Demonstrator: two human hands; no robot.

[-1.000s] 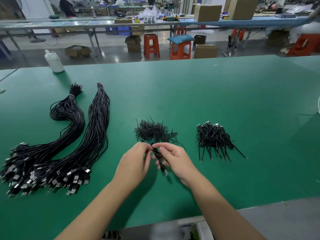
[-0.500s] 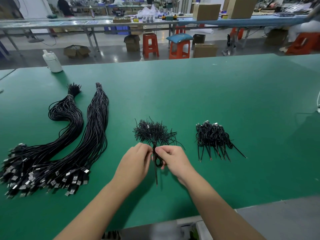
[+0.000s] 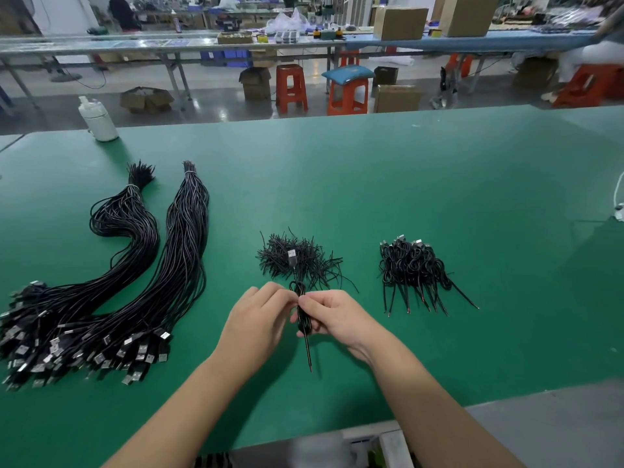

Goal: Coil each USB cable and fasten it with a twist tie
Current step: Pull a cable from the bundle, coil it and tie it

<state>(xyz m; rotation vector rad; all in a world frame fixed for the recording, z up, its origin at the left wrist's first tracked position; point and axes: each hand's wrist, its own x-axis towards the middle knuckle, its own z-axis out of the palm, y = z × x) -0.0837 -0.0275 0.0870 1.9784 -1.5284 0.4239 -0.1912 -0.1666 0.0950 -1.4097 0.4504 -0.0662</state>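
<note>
The left hand [image 3: 256, 319] and the right hand [image 3: 332, 315] both pinch the thin black coiled USB cable [image 3: 301, 312] above the green table [image 3: 439, 197], probably twisting a tie, which is hidden.

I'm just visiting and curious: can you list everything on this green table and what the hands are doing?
uncoiled cable bundles: two, black, silver plugs, table's left
twist tie pile: one, black, centre, beyond the hands
finished coils: one pile, black, right of centre
coiled cable: one, black, held between both hands, plug end pointing away
bottle: one, white, far left edge
table: one, green
stools: several, orange, aisle behind
left hand: fingers pinch the coil's top
right hand: fingers curled round the coil
</note>
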